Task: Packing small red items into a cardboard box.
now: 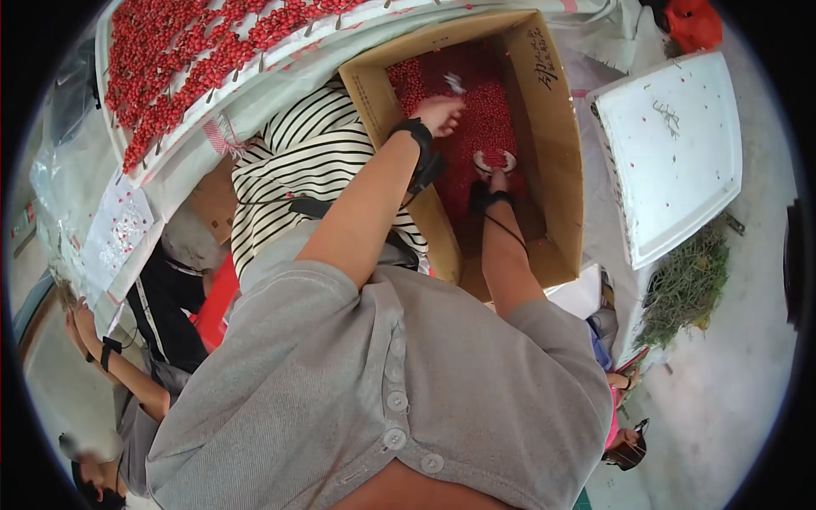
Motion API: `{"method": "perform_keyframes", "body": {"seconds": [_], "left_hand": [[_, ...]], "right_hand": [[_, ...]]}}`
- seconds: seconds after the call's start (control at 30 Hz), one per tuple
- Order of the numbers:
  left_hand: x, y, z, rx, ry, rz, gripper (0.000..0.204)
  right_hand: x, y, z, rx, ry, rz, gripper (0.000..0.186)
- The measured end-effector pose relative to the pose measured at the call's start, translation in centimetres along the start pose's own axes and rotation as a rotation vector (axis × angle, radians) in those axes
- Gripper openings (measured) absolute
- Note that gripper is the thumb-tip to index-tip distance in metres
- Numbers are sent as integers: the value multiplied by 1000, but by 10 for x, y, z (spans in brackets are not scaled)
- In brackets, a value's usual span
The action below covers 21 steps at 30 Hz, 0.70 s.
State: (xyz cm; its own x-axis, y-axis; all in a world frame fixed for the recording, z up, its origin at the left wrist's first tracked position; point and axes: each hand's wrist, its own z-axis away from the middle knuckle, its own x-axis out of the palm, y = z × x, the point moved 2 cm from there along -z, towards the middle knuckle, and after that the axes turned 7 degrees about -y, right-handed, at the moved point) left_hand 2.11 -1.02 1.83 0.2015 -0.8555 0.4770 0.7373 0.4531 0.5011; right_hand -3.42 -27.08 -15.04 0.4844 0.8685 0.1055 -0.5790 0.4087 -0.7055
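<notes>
A deep cardboard box (558, 161) stands in front of me, with many loose red berries (491, 110) inside, heaped toward its far part. My right hand (498, 182) reaches into it and grips the near rim of a small white bowl (509, 159), which is filled with berries and rests low among the others. My left hand (438, 116) is over the box's left side, above the berries, its fingers curled in; what they hold, if anything, I cannot make out. A small blurred white thing (455, 82) shows just beyond those fingers. Dark straps circle both wrists.
At the upper left, a white-covered table carries many red berry sprigs (183, 64). Black-and-white striped cloth (306, 144) lies left of the box. A white foam lid (676, 153) and a heap of green stems (687, 276) are at the right. Other people sit at the lower left and lower right.
</notes>
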Motion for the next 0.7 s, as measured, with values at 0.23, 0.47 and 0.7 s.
{"method": "perform_keyframes", "body": {"seconds": [0.23, 0.47, 0.7], "left_hand": [[-27, -9, -9, 26, 316, 48, 11], [-23, -8, -6, 34, 344, -35, 12], [-21, -11, -7, 132, 297, -40, 14]], "right_hand": [[124, 18, -19, 377, -381, 213, 50], [190, -94, 102, -499, -676, 447, 49], [55, -37, 26, -474, -226, 929, 59]]}}
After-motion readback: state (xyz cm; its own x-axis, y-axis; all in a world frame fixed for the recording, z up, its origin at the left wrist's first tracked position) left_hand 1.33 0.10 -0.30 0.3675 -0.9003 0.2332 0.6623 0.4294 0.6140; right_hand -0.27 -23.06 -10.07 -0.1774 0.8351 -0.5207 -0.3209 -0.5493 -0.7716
